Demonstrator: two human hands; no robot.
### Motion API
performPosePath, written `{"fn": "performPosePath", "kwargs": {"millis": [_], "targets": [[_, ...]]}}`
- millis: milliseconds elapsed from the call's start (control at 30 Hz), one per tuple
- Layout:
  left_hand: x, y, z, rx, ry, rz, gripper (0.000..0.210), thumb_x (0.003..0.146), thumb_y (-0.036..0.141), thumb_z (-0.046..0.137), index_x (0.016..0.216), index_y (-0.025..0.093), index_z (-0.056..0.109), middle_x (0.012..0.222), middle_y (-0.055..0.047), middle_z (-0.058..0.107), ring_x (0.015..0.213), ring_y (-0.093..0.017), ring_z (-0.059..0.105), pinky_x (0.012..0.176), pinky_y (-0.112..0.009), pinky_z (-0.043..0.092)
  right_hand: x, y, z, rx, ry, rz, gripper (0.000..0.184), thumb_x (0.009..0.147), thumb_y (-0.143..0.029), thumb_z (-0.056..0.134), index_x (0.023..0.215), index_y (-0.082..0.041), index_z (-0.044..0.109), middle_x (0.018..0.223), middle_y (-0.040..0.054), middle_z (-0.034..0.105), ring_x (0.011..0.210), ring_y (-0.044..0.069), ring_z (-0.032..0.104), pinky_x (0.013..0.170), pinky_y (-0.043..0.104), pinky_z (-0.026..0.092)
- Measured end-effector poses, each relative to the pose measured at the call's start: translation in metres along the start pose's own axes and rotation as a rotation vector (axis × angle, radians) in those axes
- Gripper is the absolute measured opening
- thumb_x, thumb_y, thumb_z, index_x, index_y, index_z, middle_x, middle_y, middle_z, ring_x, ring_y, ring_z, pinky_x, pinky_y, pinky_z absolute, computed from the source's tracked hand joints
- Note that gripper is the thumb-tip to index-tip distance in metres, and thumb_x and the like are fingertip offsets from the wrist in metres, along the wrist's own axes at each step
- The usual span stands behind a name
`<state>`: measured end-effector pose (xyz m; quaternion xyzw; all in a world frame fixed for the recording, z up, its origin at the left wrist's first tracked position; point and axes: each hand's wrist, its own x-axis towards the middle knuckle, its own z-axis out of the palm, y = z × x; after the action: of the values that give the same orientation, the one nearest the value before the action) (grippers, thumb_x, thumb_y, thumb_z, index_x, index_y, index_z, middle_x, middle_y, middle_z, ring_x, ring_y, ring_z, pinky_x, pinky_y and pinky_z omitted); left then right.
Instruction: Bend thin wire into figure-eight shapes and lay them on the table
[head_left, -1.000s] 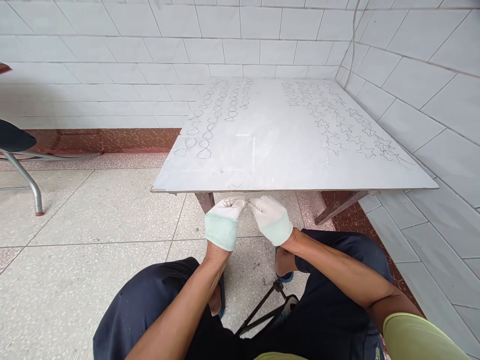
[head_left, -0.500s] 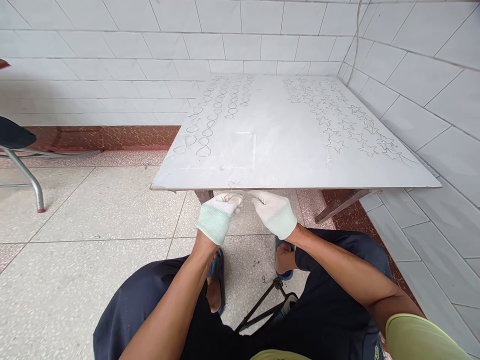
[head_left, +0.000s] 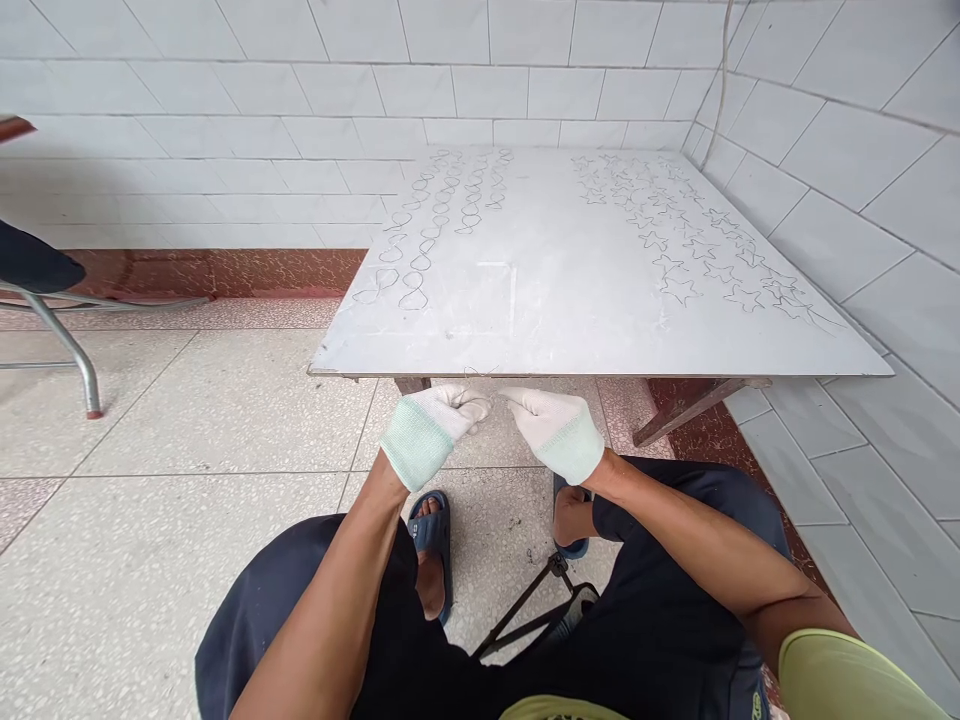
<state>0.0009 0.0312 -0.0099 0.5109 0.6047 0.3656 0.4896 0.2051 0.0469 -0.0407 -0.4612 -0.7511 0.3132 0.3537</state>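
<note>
My left hand (head_left: 448, 412), in a white glove with a pale green cuff, is closed in a pinch at the table's front edge. A thin bent wire (head_left: 480, 372) rises from its fingertips and shows faintly against the tabletop. Facing it, my right hand (head_left: 547, 420), gloved alike, also has thumb and finger pressed together. A small gap separates the two hands; whether the right fingers grip the wire's other end is too fine to tell. On the white table (head_left: 570, 330) lie wire loop shapes (head_left: 414, 290) at left and wire stars (head_left: 680, 288) at right.
Tiled walls (head_left: 525, 95) stand behind and to the right of the table. A wooden table leg (head_left: 679, 412) slants beneath it. At far left is a metal-legged chair (head_left: 71, 350). A dark folding frame (head_left: 525, 605) stands on the floor between my feet.
My left hand has shifted slightly and turned, and the bent wire sits lower against the table edge. My right hand has moved slightly right. The view has shifted a little.
</note>
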Motion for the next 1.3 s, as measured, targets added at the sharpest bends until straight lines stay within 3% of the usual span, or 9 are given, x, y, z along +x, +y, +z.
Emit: {"fn": "performPosePath", "kwargs": {"millis": [167,333,500,600,700,867,1033,1200,1300], "targets": [[0.001,0.003,-0.004,-0.048,-0.005,0.0,0.04,0.065,0.055,0.084,0.081,0.018,0.075,0.058,-0.004,0.069,0.049,-0.019,0.062,0.05,-0.031,0.049,0.002,-0.009,-0.009,0.018,0.039,-0.02,0.036,0.102,-0.024,0.059,0.124,-0.038,0.084,0.122,-0.0069,0.082,0.113,0.021,0.079,0.107,0.034,0.061],[-0.001,0.01,0.006,-0.204,0.037,0.007,0.061,0.068,0.071,0.078,0.091,0.015,0.078,0.07,-0.011,0.076,0.052,-0.021,0.065,0.046,-0.029,0.044,0.003,-0.018,-0.014,0.032,0.122,0.122,0.035,0.103,-0.027,0.057,0.124,-0.033,0.084,0.123,-0.0037,0.082,0.109,0.022,0.08,0.107,0.035,0.06],[-0.005,0.005,0.022,-0.199,0.058,-0.029,0.054,0.068,0.063,0.085,0.094,0.016,0.08,0.067,-0.01,0.076,0.054,-0.019,0.064,0.043,-0.025,0.036,0.001,-0.018,-0.005,-0.005,0.138,0.181,0.033,0.102,-0.031,0.055,0.119,-0.033,0.084,0.115,-0.0044,0.084,0.099,0.02,0.079,0.097,0.032,0.06],[-0.005,-0.002,0.022,-0.198,0.069,-0.018,0.045,0.074,0.056,0.085,0.095,0.017,0.081,0.066,-0.009,0.075,0.056,-0.019,0.065,0.045,-0.027,0.039,0.001,-0.022,-0.007,-0.082,0.016,0.131,0.031,0.104,-0.037,0.054,0.11,-0.033,0.084,0.103,-0.0039,0.085,0.093,0.02,0.078,0.086,0.03,0.058],[0.0,-0.008,0.014,-0.201,0.042,-0.041,0.041,0.07,0.05,0.088,0.092,0.016,0.082,0.067,-0.009,0.076,0.053,-0.017,0.062,0.044,-0.027,0.039,0.005,-0.028,-0.025,-0.174,-0.162,0.155,0.031,0.099,-0.051,0.062,0.094,-0.029,0.083,0.087,-0.0004,0.082,0.083,0.021,0.076,0.078,0.032,0.054],[0.007,-0.017,0.008,-0.19,-0.037,-0.109,0.035,0.062,0.04,0.093,0.083,0.015,0.082,0.075,-0.012,0.079,0.053,-0.015,0.062,0.044,-0.025,0.039,0.017,-0.025,-0.055,0.088,-0.109,0.322,0.046,0.101,-0.055,0.058,0.073,-0.021,0.073,0.074,0.0017,0.077,0.069,0.017,0.072,0.071,0.03,0.052],[0.003,-0.014,0.013,-0.144,-0.1,-0.092,0.031,0.065,0.04,0.092,0.083,0.015,0.083,0.076,-0.012,0.08,0.055,-0.015,0.064,0.048,-0.026,0.043,0.022,-0.018,-0.052,0.247,-0.137,0.312,0.031,0.099,-0.044,0.065,0.084,-0.019,0.076,0.081,0.0024,0.08,0.07,0.014,0.073,0.068,0.026,0.052],[0.0,-0.007,0.014,-0.082,-0.067,-0.075,0.034,0.068,0.045,0.088,0.084,0.016,0.083,0.074,-0.012,0.08,0.052,-0.017,0.061,0.046,-0.028,0.041,0.029,-0.021,-0.053,0.434,-0.154,0.347,0.023,0.099,-0.034,0.066,0.092,-0.016,0.078,0.097,0.008,0.083,0.076,0.015,0.077,0.064,0.025,0.056],[-0.002,-0.005,0.017,-0.06,-0.056,-0.05,0.03,0.07,0.044,0.087,0.081,0.017,0.08,0.071,-0.01,0.077,0.052,-0.016,0.059,0.048,-0.03,0.044,0.031,-0.021,-0.054,0.404,-0.194,0.327,0.024,0.099,-0.036,0.068,0.093,-0.017,0.081,0.093,0.0075,0.083,0.075,0.015,0.076,0.065,0.026,0.058]]}}
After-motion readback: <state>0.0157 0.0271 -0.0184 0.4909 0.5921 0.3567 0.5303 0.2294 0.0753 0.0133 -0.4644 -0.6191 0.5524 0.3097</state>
